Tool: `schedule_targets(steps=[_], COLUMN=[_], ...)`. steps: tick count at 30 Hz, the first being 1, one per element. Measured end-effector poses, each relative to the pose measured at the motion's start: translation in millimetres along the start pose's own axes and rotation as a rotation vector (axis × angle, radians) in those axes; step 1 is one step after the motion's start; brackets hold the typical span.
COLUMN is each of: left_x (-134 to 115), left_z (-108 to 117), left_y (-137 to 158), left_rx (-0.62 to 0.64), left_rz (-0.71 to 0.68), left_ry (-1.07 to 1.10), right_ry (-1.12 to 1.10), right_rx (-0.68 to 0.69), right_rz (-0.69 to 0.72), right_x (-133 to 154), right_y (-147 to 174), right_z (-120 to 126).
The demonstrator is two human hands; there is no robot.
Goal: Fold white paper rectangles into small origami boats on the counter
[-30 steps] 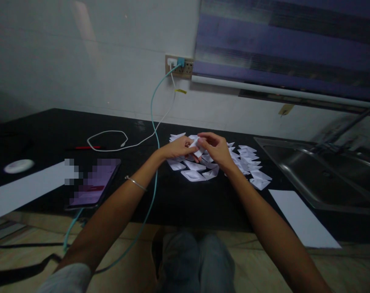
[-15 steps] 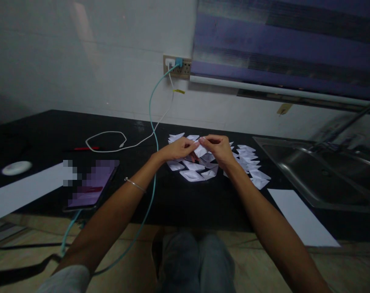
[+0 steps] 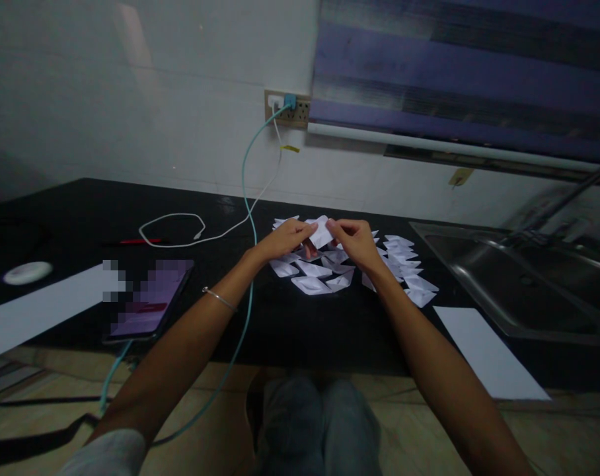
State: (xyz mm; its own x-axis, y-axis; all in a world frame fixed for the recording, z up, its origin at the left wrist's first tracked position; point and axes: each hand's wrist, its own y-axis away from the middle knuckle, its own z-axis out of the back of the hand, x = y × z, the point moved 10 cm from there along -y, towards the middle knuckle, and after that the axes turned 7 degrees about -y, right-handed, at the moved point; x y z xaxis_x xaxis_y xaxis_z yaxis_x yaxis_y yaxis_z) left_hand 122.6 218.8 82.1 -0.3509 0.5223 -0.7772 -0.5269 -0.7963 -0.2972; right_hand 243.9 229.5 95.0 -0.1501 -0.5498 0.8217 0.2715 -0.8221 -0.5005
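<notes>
A small folded white paper (image 3: 322, 233) is pinched between my two hands above the black counter. My left hand (image 3: 289, 239) has thumb and fingers closed on its left side. On its right edge, my right hand (image 3: 354, 239) grips with thumb and forefinger. Beneath and around the hands lie several folded paper boats (image 3: 312, 285), partly hidden by the fingers. To the right of my right hand, more paper boats (image 3: 404, 261) form a tight, overlapping row.
A phone (image 3: 154, 297) and white paper strip (image 3: 47, 304) lie left, near a red pen (image 3: 140, 241) and round white object (image 3: 27, 272). A teal cable (image 3: 251, 304) crosses the counter. Right are a white sheet (image 3: 488, 350) and metal sink (image 3: 532, 284).
The folded paper between my hands has turned and now shows a broader, flatter face, standing slightly higher. My right fingers have shifted to its right edge. The surrounding things look unmoved.
</notes>
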Motion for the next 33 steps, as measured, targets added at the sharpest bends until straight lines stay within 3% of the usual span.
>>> schedule_targets(steps=[5,12,16,20,27,33], left_x=[-2.2,-14.3,-11.3,-4.5,-4.1,8.8], left_z=[-2.6,-5.5,-1.9,5.5,17.6,21.6], left_y=[0.6,4.4,3.0,0.4,0.5,-0.2], left_rx=[0.008,0.028,-0.019,-0.097,-0.167,-0.205], left_rz=[0.009,-0.047,-0.017,-0.011,-0.045,-0.031], left_ry=[0.030,-0.027,-0.004,0.024,0.097,0.276], right_ry=[0.050,0.009,-0.007,-0.136,-0.167,-0.158], right_rx=[0.074,-0.018,-0.056,0.002,0.098,0.029], right_rz=[0.053,0.050,0.018,0.011,0.117,0.102], right_x=[6.4,8.7,-1.3,-1.4,16.0,11.2], right_y=[0.3,1.9,0.2,-0.7,3.3,0.9], right_z=[-3.7,1.7,2.2,-3.3,-7.8,1.3])
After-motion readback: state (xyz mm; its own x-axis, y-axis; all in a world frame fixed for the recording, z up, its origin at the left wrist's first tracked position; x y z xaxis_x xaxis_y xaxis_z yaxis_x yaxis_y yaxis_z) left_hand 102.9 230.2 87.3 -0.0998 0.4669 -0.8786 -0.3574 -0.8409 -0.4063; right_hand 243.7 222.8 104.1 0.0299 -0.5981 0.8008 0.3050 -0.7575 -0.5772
